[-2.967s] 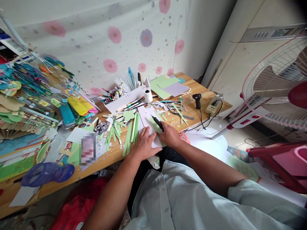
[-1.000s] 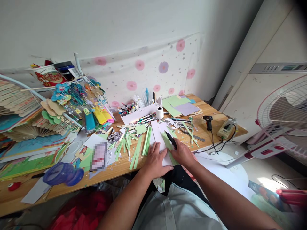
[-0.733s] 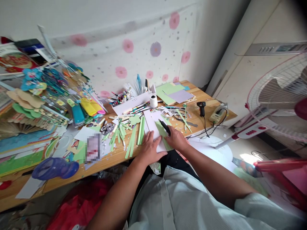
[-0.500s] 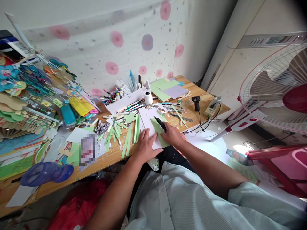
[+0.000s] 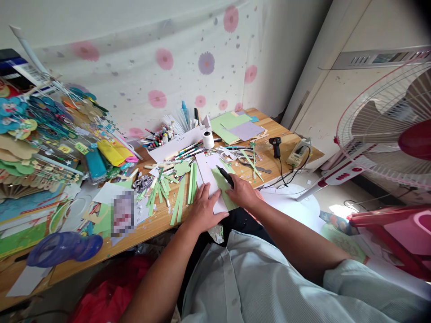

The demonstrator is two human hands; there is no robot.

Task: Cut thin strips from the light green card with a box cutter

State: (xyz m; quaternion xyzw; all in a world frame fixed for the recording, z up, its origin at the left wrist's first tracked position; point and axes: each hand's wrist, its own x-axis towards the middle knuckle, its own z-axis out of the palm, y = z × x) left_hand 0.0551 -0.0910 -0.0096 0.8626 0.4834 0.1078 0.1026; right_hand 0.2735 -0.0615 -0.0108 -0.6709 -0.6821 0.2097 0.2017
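My left hand (image 5: 204, 208) lies flat with its fingers spread, pressing on a long white strip (image 5: 203, 169) of card or board. Along that strip's right side runs a sheet of light green paper (image 5: 222, 187). A slim black pen-like tool (image 5: 225, 175) is gripped in my right hand (image 5: 243, 193), its tip pointing away from me over the green paper. Whether the tip is a blade or a nib is too small to tell. Just left of the white strip lie narrow green paper strips (image 5: 192, 184), with more loose strips (image 5: 178, 202) beside them.
Pens, a white thread spool (image 5: 208, 140) and scissors (image 5: 247, 154) lie beyond my hands. Coloured sheets (image 5: 247, 130) are stacked at the back. A glue gun (image 5: 276, 146) and power strip (image 5: 298, 151) sit right, near a fan (image 5: 387, 121). Crafts and a blue bottle (image 5: 63, 247) crowd the left.
Both hands keep nearly the same place and grip. The view has shifted slightly, and the black tool's tip sits a little farther down in the picture.
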